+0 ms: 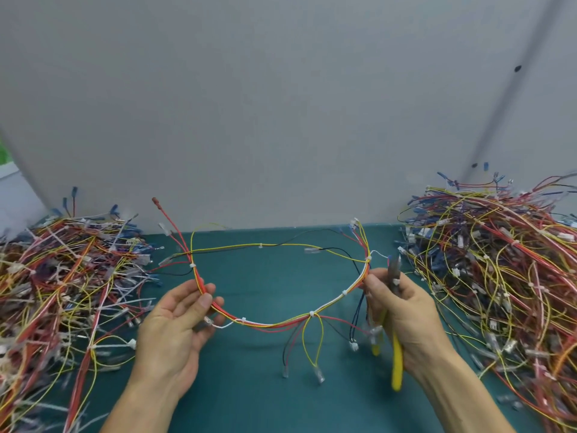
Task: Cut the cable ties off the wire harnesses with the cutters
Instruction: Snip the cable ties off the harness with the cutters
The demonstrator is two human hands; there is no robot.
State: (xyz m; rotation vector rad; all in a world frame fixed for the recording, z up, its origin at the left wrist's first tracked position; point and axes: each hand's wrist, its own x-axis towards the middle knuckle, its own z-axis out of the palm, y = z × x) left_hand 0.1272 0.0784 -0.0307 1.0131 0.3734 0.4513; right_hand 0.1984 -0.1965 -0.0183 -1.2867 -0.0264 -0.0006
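A wire harness point(281, 323) of red, yellow and white wires hangs in a loop between my hands above the green table. Several white cable ties point(311, 314) bind it along its length. My left hand point(175, 326) pinches the bundle on the left between thumb and fingers. My right hand point(402, 310) holds the bundle's right side with thumb and fingertips and also grips the yellow-handled cutters point(396, 339), whose grey jaws point up above the fingers. Loose wire ends with clear terminals dangle under the loop.
A big heap of harnesses point(499, 276) lies on the right of the green table point(274, 401). Another heap point(62, 292), with loose cut ties among the wires, lies on the left. A grey wall point(281, 120) rises right behind the table.
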